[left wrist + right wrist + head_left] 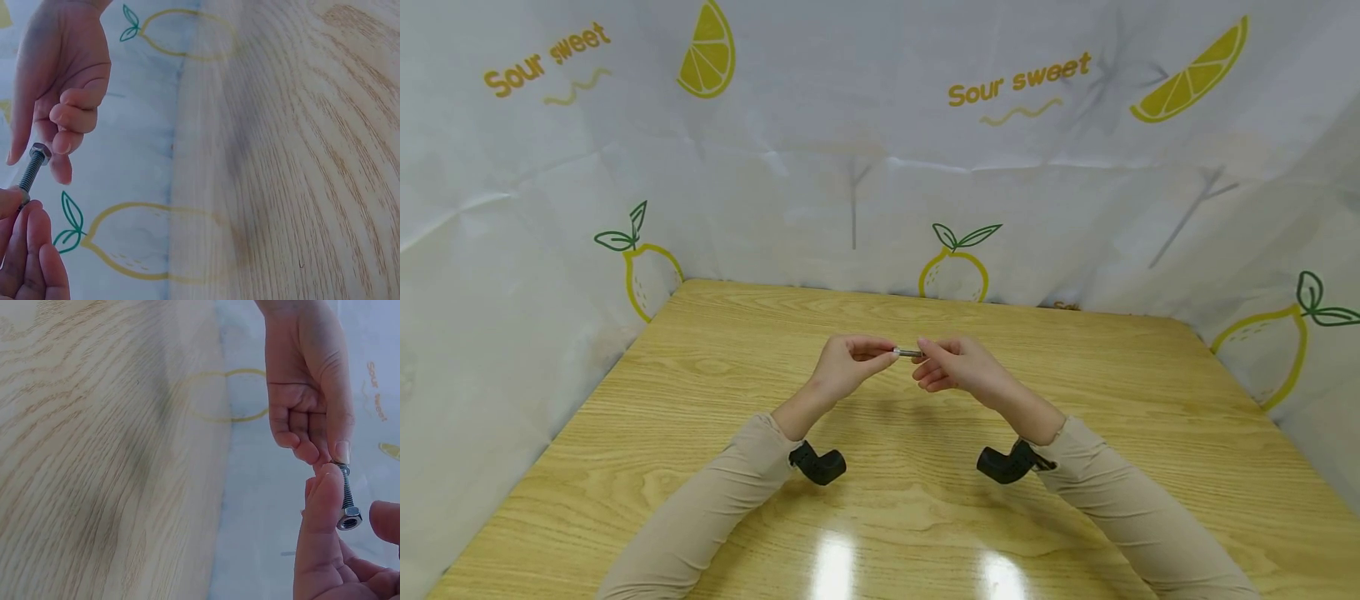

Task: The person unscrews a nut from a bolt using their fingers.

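My left hand (846,365) pinches one end of a small metal bolt (909,352) between thumb and fingertips, holding it above the wooden table. A hex nut (349,519) sits on the bolt's opposite end, its hole facing outward in the right wrist view. Around that end is my right hand (962,364), with its index finger alongside the bolt and its thumb (384,522) standing apart from the nut. The threaded shaft shows between the nut and the left fingertips, which partly hide the bolt's far end.
Beneath both hands lies a wood-grain table (880,517), with two bright light reflections near its front. A white cloth (820,200) printed with lemons hangs behind it and along the sides. Black wrist mounts (820,465) stick out from both cuffs.
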Tool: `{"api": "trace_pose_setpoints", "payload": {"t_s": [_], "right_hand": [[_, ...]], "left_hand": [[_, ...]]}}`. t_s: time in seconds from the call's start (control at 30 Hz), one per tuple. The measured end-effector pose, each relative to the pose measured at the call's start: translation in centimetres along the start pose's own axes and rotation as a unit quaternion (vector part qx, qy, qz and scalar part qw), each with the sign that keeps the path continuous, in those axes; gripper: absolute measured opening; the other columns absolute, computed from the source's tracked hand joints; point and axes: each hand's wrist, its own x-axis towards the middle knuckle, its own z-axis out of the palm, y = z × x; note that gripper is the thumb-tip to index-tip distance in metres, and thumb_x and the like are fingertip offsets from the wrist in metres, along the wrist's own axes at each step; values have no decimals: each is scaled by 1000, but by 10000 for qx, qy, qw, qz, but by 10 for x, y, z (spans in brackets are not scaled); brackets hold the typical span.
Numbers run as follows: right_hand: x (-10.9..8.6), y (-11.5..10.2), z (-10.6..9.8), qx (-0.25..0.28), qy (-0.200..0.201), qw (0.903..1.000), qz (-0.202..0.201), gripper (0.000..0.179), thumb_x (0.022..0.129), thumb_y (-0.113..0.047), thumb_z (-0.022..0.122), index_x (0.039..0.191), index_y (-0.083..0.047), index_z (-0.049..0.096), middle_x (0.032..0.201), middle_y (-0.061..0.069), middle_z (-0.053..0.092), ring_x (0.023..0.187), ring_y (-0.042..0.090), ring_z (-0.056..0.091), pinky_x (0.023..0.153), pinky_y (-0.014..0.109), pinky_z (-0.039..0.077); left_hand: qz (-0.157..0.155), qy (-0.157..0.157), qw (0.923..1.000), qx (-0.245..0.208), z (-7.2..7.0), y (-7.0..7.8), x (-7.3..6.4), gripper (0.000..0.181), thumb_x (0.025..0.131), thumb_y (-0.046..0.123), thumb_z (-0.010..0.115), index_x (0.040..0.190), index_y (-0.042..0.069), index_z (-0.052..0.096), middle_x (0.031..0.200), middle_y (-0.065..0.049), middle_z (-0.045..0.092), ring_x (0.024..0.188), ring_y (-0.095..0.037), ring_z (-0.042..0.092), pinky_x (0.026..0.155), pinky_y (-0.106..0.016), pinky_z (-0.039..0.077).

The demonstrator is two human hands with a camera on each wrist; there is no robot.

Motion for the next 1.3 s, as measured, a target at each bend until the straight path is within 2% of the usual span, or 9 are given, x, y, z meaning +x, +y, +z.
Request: {"api": "trace_pose_setpoints", "payload": {"t_s": [0.1,0.2,0.33,0.47,0.6,0.73,0.9,1.1,1.3], "right_hand": [[0,0,0,48,-67,9999,61,54,100,-38,41,117,11,55,79,-2,64,69,6,62,73,25,56],[0,0,0,86,-56,9999,48,49,100,-34,41,114,10,56,78,-4,63,68,5,61,71,22,55],[1,1,1,62,27,9999,78,41,100,-29,45,115,9,55,81,-3,63,71,6,61,74,24,55],[0,2,1,-45,138,9999,64,39,99,-24,48,120,9,51,92,5,66,75,6,63,82,30,55],[-2,1,1,-89,178,9997,-134,35,97,-18,51,120,9,52,98,9,66,80,6,64,83,29,55],[-2,2,1,-39,199,9991,-370,29,94,-13,55,115,7,54,93,1,64,84,8,64,80,25,55],[-2,4,2,-16,308,9981,-526,26,92,-9,58,114,5,54,99,5,60,91,13,64,89,36,53],[-3,6,1,-60,389,9974,-602,28,92,-16,60,113,1,56,103,6,60,90,9,62,97,48,47],[-3,6,1,80,430,9968,-673,31,95,-21,56,113,3,55,100,1,61,94,10,63,98,44,48]], "left_hand": [[16,-28,10000,-41,0,0,0,23,87,18,67,108,7,70,107,-12,70,90,-14,66,82,-30,54],[56,-26,10000,-70,0,-1,0,23,87,16,67,107,6,70,107,-12,70,91,-14,67,82,-30,54],[80,-8,9999,-98,0,-1,-1,23,87,15,67,107,6,71,106,-12,70,91,-15,67,82,-30,55],[73,-1,9999,-98,0,-1,-1,23,87,15,67,107,6,70,107,-12,70,91,-15,67,82,-30,55],[38,20,10000,-68,1,-1,-1,23,86,16,67,107,7,71,107,-11,70,91,-15,67,82,-30,55],[-42,46,10000,-63,1,-1,-1,23,86,17,68,107,8,71,107,-10,70,91,-14,66,82,-31,54],[-96,42,9999,-81,1,-1,-1,23,86,18,67,107,9,71,107,-10,70,92,-15,66,83,-31,54],[-114,12,9999,-98,1,-1,0,23,87,19,67,107,8,71,107,-10,70,93,-14,66,84,-30,54],[-119,16,9999,-90,1,-2,1,23,87,19,67,107,8,71,107,-11,70,92,-14,66,83,-30,54]]}}
